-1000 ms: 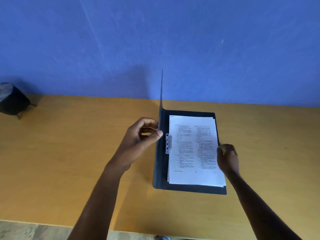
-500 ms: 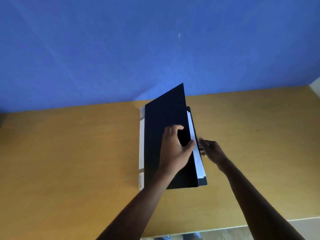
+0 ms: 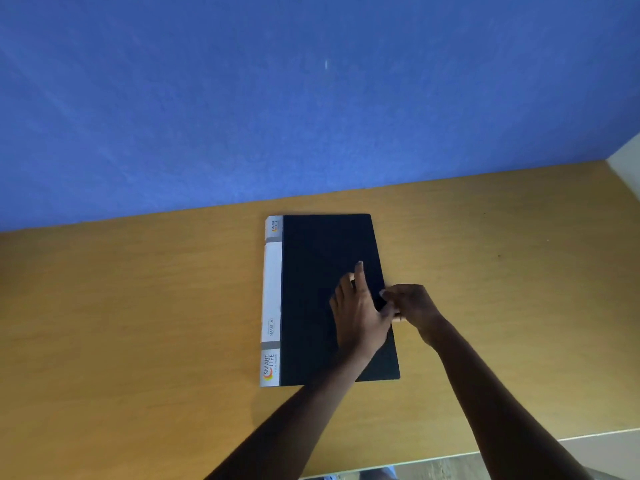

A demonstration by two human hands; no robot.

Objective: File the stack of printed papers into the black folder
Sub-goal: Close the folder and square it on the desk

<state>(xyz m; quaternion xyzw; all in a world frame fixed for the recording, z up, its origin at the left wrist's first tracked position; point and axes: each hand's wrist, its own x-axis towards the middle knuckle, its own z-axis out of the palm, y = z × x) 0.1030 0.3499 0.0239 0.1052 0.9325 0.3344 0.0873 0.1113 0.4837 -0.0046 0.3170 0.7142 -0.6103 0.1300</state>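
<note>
The black folder point(image 3: 311, 271) lies closed and flat in the middle of the wooden desk, with a white labelled spine strip point(image 3: 272, 292) along its left side. The printed papers are hidden inside; none show. My left hand point(image 3: 356, 313) rests flat on the cover near its right edge, fingers spread. My right hand point(image 3: 410, 304) touches the folder's right edge with curled fingers, just beside my left thumb. Whether it pinches the edge is unclear.
The yellow-brown wooden desk point(image 3: 138, 323) meets a blue wall point(image 3: 277, 98) at the back. Its front edge point(image 3: 519, 445) runs along the lower right, with pale floor beyond. A white wall corner point(image 3: 628, 161) shows at the far right.
My left hand swung the upright cover over to the right and pressed it down flat. The papers went out of sight. My view shifted to the right, so the dark object at far left left view.
</note>
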